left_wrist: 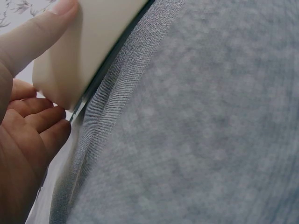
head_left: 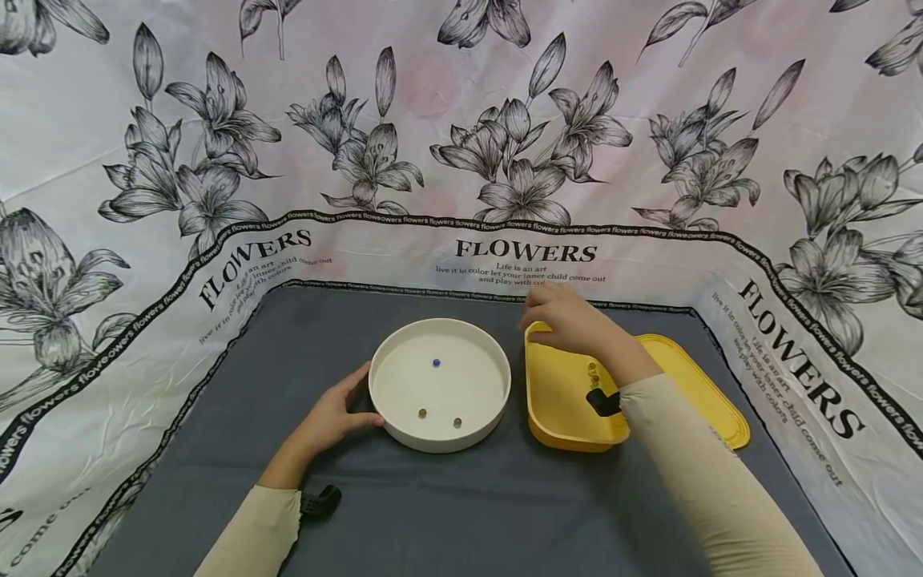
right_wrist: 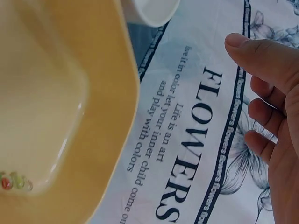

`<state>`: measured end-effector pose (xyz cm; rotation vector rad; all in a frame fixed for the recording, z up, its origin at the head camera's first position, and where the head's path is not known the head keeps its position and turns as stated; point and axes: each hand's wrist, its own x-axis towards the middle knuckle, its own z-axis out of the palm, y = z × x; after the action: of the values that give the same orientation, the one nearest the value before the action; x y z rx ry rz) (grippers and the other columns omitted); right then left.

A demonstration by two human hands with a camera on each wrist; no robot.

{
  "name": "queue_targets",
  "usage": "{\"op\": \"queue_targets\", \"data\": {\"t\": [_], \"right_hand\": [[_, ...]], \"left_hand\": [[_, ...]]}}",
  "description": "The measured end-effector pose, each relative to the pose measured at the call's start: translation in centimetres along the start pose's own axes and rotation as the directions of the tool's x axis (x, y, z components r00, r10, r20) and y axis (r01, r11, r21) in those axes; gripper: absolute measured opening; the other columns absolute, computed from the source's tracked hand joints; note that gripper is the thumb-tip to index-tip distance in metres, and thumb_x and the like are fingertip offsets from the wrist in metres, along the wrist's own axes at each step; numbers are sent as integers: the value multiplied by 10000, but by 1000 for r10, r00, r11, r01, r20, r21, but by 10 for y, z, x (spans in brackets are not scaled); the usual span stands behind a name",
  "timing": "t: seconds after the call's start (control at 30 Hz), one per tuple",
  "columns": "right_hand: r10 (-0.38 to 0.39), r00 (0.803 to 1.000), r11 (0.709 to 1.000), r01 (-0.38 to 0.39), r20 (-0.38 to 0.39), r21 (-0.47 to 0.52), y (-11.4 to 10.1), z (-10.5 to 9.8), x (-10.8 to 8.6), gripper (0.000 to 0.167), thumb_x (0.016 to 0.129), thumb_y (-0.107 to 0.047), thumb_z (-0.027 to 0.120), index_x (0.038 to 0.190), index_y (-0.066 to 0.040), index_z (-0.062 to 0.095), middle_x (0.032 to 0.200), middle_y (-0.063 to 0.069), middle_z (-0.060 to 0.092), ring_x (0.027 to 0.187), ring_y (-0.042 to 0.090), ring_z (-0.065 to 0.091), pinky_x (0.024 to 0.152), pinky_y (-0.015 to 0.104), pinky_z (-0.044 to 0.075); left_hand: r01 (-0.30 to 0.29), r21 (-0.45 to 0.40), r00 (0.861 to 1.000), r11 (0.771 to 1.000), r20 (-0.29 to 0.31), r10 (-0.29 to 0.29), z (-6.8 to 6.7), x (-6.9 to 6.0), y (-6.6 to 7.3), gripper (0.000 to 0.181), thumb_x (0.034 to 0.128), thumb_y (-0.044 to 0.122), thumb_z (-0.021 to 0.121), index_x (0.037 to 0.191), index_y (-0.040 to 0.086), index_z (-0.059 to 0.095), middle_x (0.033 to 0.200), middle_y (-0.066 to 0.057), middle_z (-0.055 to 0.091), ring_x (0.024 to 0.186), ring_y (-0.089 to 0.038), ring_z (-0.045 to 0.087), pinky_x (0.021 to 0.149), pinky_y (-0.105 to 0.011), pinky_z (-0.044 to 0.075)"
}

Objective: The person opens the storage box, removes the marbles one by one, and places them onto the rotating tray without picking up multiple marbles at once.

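A round, shallow white dish (head_left: 447, 441) stands on the dark grey cloth. Inside it lie one blue bead (head_left: 436, 363) and two brownish beads (head_left: 421, 413), well apart. My left hand (head_left: 332, 413) rests against the dish's left outer wall, thumb toward the front and fingers farther round. To the right is a yellow rectangular container (head_left: 558, 409) with several small beads (head_left: 593, 373) inside, partly hidden by my right forearm. Over the container's far left corner hovers my right hand (head_left: 566, 320), its fingers loosely bent. The right wrist view shows nothing between thumb and fingers.
A yellow lid (head_left: 695, 393) lies right of the container, partly behind my right sleeve. Flower-printed white fabric (head_left: 526, 184) rises behind the grey cloth (head_left: 433, 513) and along its sides. Each wrist carries a small black device (head_left: 321, 502).
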<state>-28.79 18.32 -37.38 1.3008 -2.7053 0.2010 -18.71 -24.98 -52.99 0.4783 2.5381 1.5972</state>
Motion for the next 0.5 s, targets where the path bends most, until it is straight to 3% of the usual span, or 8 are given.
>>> {"op": "queue_targets", "data": {"t": [0.17, 0.5], "right_hand": [[17, 1000, 1000, -17, 7, 8, 7, 0, -9, 180, 881, -218, 838, 1052, -163, 817, 1042, 10, 570, 997, 222, 475, 843, 413, 346], [90, 994, 996, -91, 55, 8, 19, 3, -33, 133, 868, -236, 849, 989, -193, 811, 1027, -2, 571, 1016, 217, 471, 941, 443, 360]], "left_hand": [[-2, -12, 1000, 1000, -9, 2, 0, 0, 3, 1109, 780, 180, 905, 1643, 83, 215, 1694, -148, 213, 1552, -355, 236, 1231, -497, 285], [-6, 17, 1000, 1000, 7, 6, -1, -1, -1, 1150, 775, 345, 899, 1651, 104, 195, 1698, -135, 204, 1542, -355, 255, 1222, -511, 293]]}}
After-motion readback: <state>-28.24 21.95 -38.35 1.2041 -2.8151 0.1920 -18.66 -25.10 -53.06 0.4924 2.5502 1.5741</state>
